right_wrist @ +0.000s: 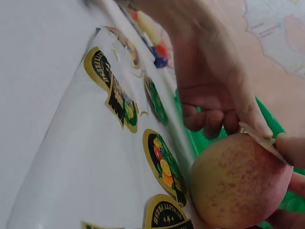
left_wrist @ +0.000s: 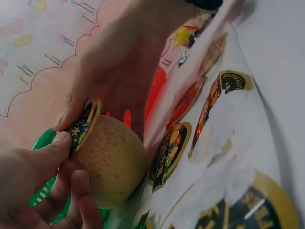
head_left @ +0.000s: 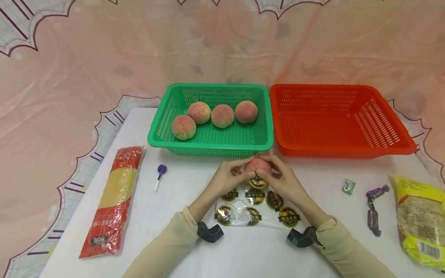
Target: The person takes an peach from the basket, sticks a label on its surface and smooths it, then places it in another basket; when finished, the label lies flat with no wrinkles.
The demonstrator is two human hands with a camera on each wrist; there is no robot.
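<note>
A peach (head_left: 258, 166) sits between both hands just in front of the green basket, close over a sheet of stickers (head_left: 240, 208). My left hand (head_left: 227, 175) grips it from the left, fingers curled at its side. From the right, my right hand (head_left: 281, 175) holds it, fingertips reaching over the far side. Both thumbs press a round black-and-gold fruit sticker (left_wrist: 85, 128) at the peach's near face. In the right wrist view this sticker (right_wrist: 264, 143) shows edge-on, standing partly off the skin. Several more stickers lie on the clear backing below.
Several peaches (head_left: 222, 116) lie in the green basket (head_left: 208, 146). Beside it stands a red basket (head_left: 340, 150). At left are a red-and-yellow packet (head_left: 114, 197) and a purple lollipop (head_left: 161, 169). A green candy (head_left: 349, 186), purple-wrapped candies (head_left: 373, 216) and a yellow bag (head_left: 420, 220) lie right.
</note>
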